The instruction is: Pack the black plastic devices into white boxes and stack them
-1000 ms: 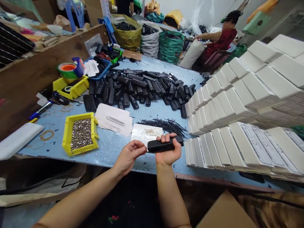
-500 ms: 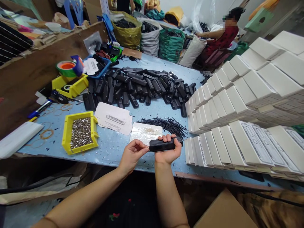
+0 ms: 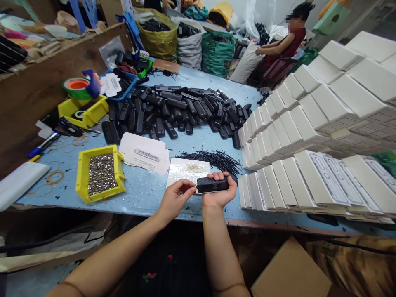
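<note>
My right hand (image 3: pixel 220 194) is wrapped round a long black case (image 3: pixel 212 184) with a patterned face, held level just above the table's near side. At the left end of that case, my left hand (image 3: pixel 179 196) is closed, thumb and forefinger pinched together. Something tiny may be between those fingertips, too small to make out. Beneath and behind the hands lies a whitish flat pad (image 3: pixel 187 168) with small specks on it. Just beyond the case is a heap of thin black sticks (image 3: pixel 216 160). A yellow bin (image 3: pixel 81 177) of small shiny metal parts stands to the left.
Many black cases (image 3: pixel 173 105) are piled across the table's middle. Stacked white boxes (image 3: pixel 287 181) wall off the right side. Printed paper sheets (image 3: pixel 144 152), a second yellow bin (image 3: pixel 66 108) and tape (image 3: pixel 76 84) lie left. Full sacks (image 3: pixel 218 53) and a seated person are beyond.
The camera view has shifted slightly. The case has turned a little in my right hand, showing more of its patterned side. My left fingertips remain at its left end.
</note>
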Demonstrator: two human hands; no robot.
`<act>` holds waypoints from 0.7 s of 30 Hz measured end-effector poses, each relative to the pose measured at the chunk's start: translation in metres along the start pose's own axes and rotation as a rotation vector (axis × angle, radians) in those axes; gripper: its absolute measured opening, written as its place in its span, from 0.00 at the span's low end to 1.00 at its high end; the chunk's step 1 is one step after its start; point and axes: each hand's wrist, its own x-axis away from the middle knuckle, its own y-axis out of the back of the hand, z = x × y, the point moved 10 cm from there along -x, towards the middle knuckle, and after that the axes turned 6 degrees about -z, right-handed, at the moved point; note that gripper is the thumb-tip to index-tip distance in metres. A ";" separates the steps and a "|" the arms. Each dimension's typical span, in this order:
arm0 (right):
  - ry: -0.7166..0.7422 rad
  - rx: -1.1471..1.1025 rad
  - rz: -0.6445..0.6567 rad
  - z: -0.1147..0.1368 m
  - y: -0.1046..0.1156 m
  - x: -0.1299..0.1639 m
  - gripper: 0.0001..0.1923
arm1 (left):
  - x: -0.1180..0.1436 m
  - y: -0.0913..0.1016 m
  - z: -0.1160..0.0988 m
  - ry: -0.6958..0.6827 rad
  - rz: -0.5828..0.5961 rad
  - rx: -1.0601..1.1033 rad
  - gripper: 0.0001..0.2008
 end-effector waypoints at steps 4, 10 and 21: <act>0.088 0.030 0.060 0.016 -0.011 0.012 0.21 | 0.001 -0.008 -0.017 -0.100 0.089 -0.143 0.06; 0.082 0.035 0.078 0.015 -0.015 0.011 0.18 | -0.003 -0.009 -0.012 -0.077 0.129 -0.139 0.07; -0.680 0.004 -0.037 -0.128 -0.044 0.052 0.14 | -0.010 0.057 -0.083 -0.429 0.031 -0.437 0.03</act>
